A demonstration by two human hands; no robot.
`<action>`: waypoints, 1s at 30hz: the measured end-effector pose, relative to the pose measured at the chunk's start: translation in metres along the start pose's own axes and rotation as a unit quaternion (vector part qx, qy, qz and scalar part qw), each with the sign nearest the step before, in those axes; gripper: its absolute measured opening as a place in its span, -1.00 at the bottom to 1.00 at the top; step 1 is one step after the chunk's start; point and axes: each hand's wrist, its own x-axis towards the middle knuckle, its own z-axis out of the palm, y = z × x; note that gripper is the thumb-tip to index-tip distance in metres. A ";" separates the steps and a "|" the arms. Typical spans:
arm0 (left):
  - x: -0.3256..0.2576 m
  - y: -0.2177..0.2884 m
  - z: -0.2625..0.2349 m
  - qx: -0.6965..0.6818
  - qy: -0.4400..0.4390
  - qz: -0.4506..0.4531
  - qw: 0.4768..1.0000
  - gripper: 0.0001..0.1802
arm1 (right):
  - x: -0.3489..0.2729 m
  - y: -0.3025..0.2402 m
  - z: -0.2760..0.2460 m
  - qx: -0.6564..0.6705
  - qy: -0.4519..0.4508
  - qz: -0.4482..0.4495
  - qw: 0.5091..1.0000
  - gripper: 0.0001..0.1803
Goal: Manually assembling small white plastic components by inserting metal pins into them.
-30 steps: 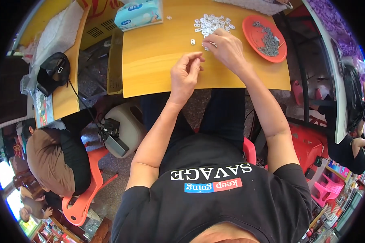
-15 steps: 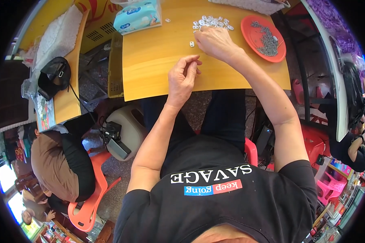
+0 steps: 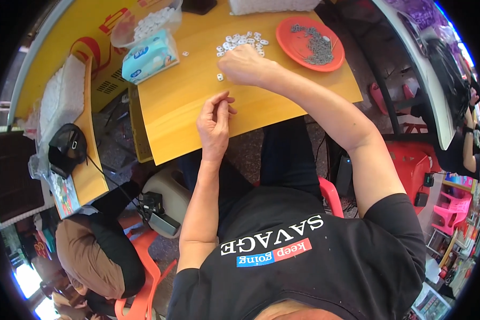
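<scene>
Small white pieces (image 3: 245, 40), rounded and with dark holes, lie in a loose pile at the far side of the yellow table (image 3: 170, 114). At the near edge of that pile is my right hand (image 3: 246, 65), its fingers curled down; what they hold, if anything, is hidden. A single white piece (image 3: 220, 77) rests just left of it, apart from the pile. My left hand (image 3: 213, 128) hovers above the near part of the table, thumb and fingers bent together. Whether anything sits between those fingers cannot be made out.
A red plate (image 3: 282, 47) of small grey metal parts (image 3: 320, 49) stands right of the pile. Left are a blue tissue pack (image 3: 150, 56) and a clear container (image 3: 120, 37) of white pieces. A person (image 3: 90, 253) sits at the lower left.
The view has shifted and tilted, so the table appears lower and further left, and the container of white pieces shows more. Both hands keep nearly the same pose and place over the table.
</scene>
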 end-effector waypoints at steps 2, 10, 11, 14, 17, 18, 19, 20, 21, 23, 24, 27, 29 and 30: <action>-0.001 0.001 0.001 -0.003 0.007 -0.010 1.000 -0.78 | -0.002 0.000 0.004 0.036 0.012 0.005 0.999 -0.85; 0.007 -0.004 0.008 0.056 0.052 0.052 0.996 -0.78 | -0.045 -0.012 0.011 0.351 0.161 0.122 0.914 -0.82; 0.007 0.005 0.015 0.036 0.058 0.043 0.997 -0.78 | -0.050 -0.011 0.012 0.415 0.186 0.148 0.878 -0.82; 0.009 0.002 0.011 0.038 0.087 0.023 0.995 -0.79 | -0.062 -0.003 0.020 0.370 0.216 0.163 0.889 -0.83; 0.009 0.005 0.004 0.018 0.120 0.000 0.993 -0.80 | -0.069 0.005 0.019 0.324 0.212 0.170 0.906 -0.85; 0.008 0.004 0.002 0.020 0.122 -0.003 0.992 -0.80 | -0.071 0.007 0.017 0.306 0.216 0.142 0.916 -0.85; 0.007 0.001 -0.001 0.000 0.126 0.002 0.992 -0.80 | -0.072 0.006 0.016 0.287 0.219 0.115 0.925 -0.85; 0.007 0.000 -0.002 -0.022 0.130 0.006 0.991 -0.80 | -0.073 0.003 0.016 0.309 0.214 0.089 0.922 -0.86; 0.007 -0.001 -0.003 -0.020 0.132 0.005 0.991 -0.80 | -0.075 -0.002 0.016 0.311 0.213 0.088 0.922 -0.86; 0.008 -0.003 -0.002 -0.024 0.117 0.002 0.993 -0.79 | -0.077 -0.014 0.015 0.299 0.154 0.016 0.942 -0.87; 0.007 -0.003 -0.002 -0.024 0.116 0.002 0.993 -0.79 | -0.078 -0.020 0.017 0.299 0.148 -0.014 0.943 -0.87; 0.007 -0.004 -0.001 -0.020 0.101 0.010 0.995 -0.79 | -0.075 -0.026 0.013 0.259 0.062 -0.034 0.963 -0.88; 0.006 -0.003 -0.003 -0.029 0.106 0.000 0.994 -0.79 | -0.072 -0.025 0.015 0.256 0.068 -0.032 0.964 -0.89; 0.005 -0.003 -0.004 -0.032 0.103 0.001 0.994 -0.79 | -0.071 -0.024 0.016 0.255 0.075 -0.032 0.964 -0.89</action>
